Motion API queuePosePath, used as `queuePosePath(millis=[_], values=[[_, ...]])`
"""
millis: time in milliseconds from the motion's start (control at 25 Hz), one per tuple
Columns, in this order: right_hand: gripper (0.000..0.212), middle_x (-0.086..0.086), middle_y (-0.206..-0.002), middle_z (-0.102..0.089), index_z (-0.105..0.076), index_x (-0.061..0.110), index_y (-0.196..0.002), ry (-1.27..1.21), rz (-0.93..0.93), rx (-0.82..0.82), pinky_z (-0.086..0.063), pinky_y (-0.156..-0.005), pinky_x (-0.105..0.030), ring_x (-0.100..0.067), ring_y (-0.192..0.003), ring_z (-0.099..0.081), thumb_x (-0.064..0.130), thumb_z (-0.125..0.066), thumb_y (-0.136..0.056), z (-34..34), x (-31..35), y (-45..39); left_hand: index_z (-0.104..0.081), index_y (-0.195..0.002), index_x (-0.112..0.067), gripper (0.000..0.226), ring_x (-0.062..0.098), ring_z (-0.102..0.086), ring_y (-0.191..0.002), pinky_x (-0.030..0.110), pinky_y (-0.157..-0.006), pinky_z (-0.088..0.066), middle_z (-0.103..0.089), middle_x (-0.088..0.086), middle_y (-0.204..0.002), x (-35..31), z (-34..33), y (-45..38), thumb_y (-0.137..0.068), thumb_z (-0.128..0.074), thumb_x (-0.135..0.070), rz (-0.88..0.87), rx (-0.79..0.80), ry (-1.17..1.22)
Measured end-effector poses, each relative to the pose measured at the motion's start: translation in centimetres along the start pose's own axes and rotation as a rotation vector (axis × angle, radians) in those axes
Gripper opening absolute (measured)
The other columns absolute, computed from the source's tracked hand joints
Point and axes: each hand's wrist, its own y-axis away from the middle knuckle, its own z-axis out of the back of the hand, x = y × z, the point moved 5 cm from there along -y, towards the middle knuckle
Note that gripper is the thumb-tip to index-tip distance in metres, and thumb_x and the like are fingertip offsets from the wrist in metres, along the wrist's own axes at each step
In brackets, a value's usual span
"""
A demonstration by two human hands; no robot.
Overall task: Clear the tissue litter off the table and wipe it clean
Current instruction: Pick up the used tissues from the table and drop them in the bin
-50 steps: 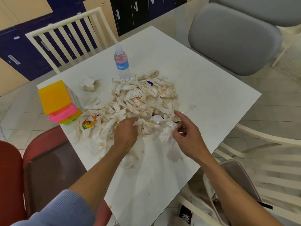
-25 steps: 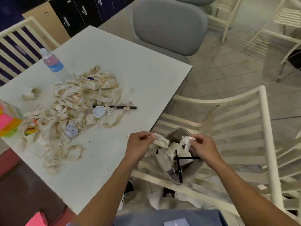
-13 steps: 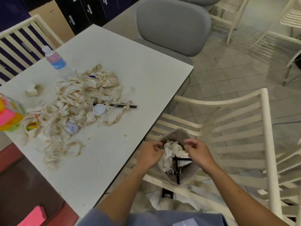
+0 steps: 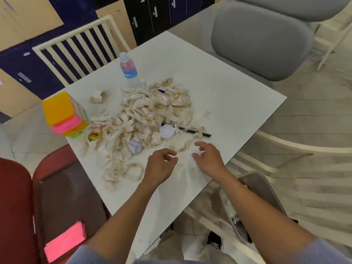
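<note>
1. On the red chair point(image 4: 17, 206) off the table's left edge: a pink pad point(image 4: 64, 241).
2. Near the left corner of the white table point(image 4: 238, 96): a stack of yellow and pink boxes point(image 4: 62, 115), with one crumpled tissue point(image 4: 99, 96) just beyond it, apart from the rest.
3. Toward the far edge: a water bottle point(image 4: 129, 71), upright, touching the heap's far fringe.
4. Across the middle of the table: the tissue litter point(image 4: 144, 119), a stained heap with its long axis running from the left corner toward the right edge; a looped strip point(image 4: 134, 171) trailing toward the near edge.
5. In the heap's right part: a white round lid point(image 4: 167, 131), and beside it a black stick point(image 4: 190, 130) lying flat, pointing toward the right edge, partly under tissue.
6. Left hand point(image 4: 160, 166) over bare table just short of the heap, palm down, fingers loosely curled, grasping nothing.
7. Right hand point(image 4: 209, 159) beside it near the right edge, fingers spread and relaxed, grip released, also grasping nothing.
8. Below the near-right edge, on the cream slatted chair point(image 4: 304, 168): a grey bag point(image 4: 266, 189), partly behind the right forearm, with white tissue showing inside.
9. Against half a second ago: both hands out of the bag's mouth and back above the table; heap, lid and stick unmoved.
</note>
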Motion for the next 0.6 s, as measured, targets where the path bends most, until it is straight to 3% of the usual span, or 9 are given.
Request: queuePosePath(millis=[160, 240, 320, 400, 480, 600], values=[[0.067, -0.01, -0.146, -0.023, -0.029, 0.023, -0.147, 0.286, 0.008, -0.016, -0.041, -0.101, -0.036, -0.027, -0.131, -0.037, 0.041, -0.06, -0.09, -3.2, 2.0, -2.8, -0.07, -0.096, -0.029, 0.012, 0.002, -0.057, -0.064, 0.017, -0.059, -0.041, -0.067, -0.009, -0.084, 2.1, 3.1, -3.1, -0.085, -0.067, -0.025, -0.032, -0.003, -0.029], [0.067, -0.008, -0.148, -0.021, -0.031, 0.02, -0.145, 0.352, -0.026, -0.047, -0.041, -0.101, -0.039, -0.028, -0.133, -0.031, 0.042, -0.06, -0.089, -3.8, 1.9, -3.8, -0.07, -0.099, -0.027, 0.014, 0.003, -0.056, -0.064, 0.016, -0.06, -0.041, -0.068, -0.009, -0.089, 2.5, 3.7, -4.7, -0.086, -0.066, -0.025, -0.066, 0.013, -0.065], [0.046, -0.007, -0.142, -0.034, -0.049, 0.015, -0.131, 0.383, -0.011, -0.083, -0.043, -0.097, -0.04, -0.03, -0.126, -0.039, 0.035, -0.059, -0.091, -3.8, 1.7, -4.3, -0.07, -0.105, -0.025, 0.019, 0.005, -0.058, -0.074, 0.019, -0.069, -0.044, -0.067, -0.01, -0.097, 2.4, 3.5, -6.1, -0.087, -0.067, -0.029, -0.093, 0.027, -0.122], [0.024, -0.007, -0.123, -0.053, -0.064, 0.012, -0.111, 0.408, 0.026, -0.142, -0.046, -0.087, -0.04, -0.03, -0.112, -0.049, 0.025, -0.055, -0.092, -3.8, 1.7, -4.6, -0.068, -0.111, -0.024, 0.028, 0.009, -0.061, -0.094, 0.025, -0.08, -0.046, -0.067, -0.01, -0.103, 2.2, 2.7, -7.6, -0.086, -0.066, -0.037, -0.117, 0.023, -0.201], [0.018, -0.007, -0.103, -0.062, -0.07, 0.012, -0.097, 0.397, 0.035, -0.182, -0.047, -0.079, -0.038, -0.029, -0.099, -0.055, 0.017, -0.053, -0.091, -3.8, 1.8, -4.7, -0.066, -0.118, -0.023, 0.04, 0.014, -0.061, -0.105, 0.031, -0.085, -0.049, -0.067, -0.006, -0.109, 2.0, 1.5, -8.7, -0.085, -0.065, -0.046, -0.124, 0.015, -0.296], [0.015, -0.002, -0.093, -0.066, -0.07, 0.013, -0.092, 0.224, -0.009, -0.246, -0.046, -0.075, -0.033, -0.021, -0.089, -0.058, 0.013, -0.056, -0.089, -3.2, 1.6, -3.9, -0.065, -0.12, -0.022, 0.042, 0.02, -0.062, -0.108, 0.035, -0.083, -0.051, -0.068, -0.001, -0.111, 2.0, 0.2, -9.8, -0.087, -0.062, -0.048, -0.124, 0.018, -0.37]])
